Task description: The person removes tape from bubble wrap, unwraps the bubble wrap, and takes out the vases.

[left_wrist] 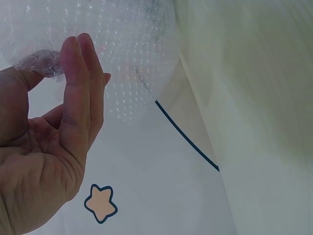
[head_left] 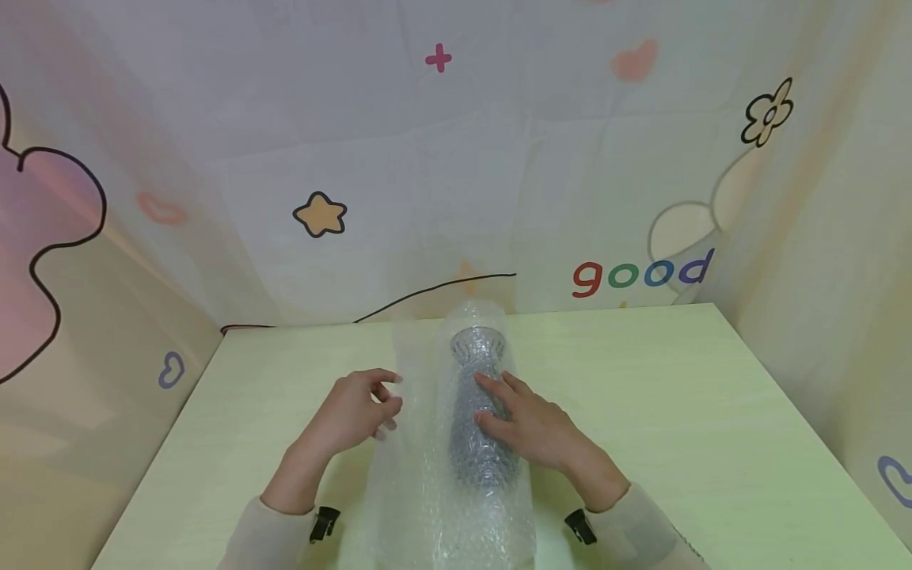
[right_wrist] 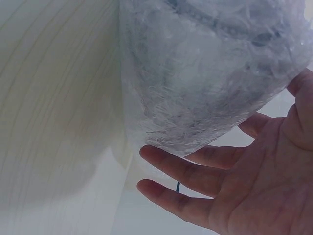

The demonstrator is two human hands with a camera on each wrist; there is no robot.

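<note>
Pale tabletop (head_left: 641, 396): grey vessel (head_left: 466, 404) in bubble wrap (head_left: 420, 483), its top toward the far edge; left hand (head_left: 359, 410) alongside, pinching the wrap; right hand (head_left: 536, 423) relaxed upon the vessel.

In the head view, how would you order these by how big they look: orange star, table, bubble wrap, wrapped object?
1. Table
2. Bubble wrap
3. Wrapped object
4. Orange star, though it's on the backdrop, so distance may shrink it.

Bubble wrap (head_left: 413, 475) at fingertips of left hand (head_left: 354, 413), object (head_left: 481, 465) inside it under fingers of right hand (head_left: 536, 423), table (head_left: 655, 396) beneath all fingers, curtain (head_left: 413, 158) beyond them
</note>
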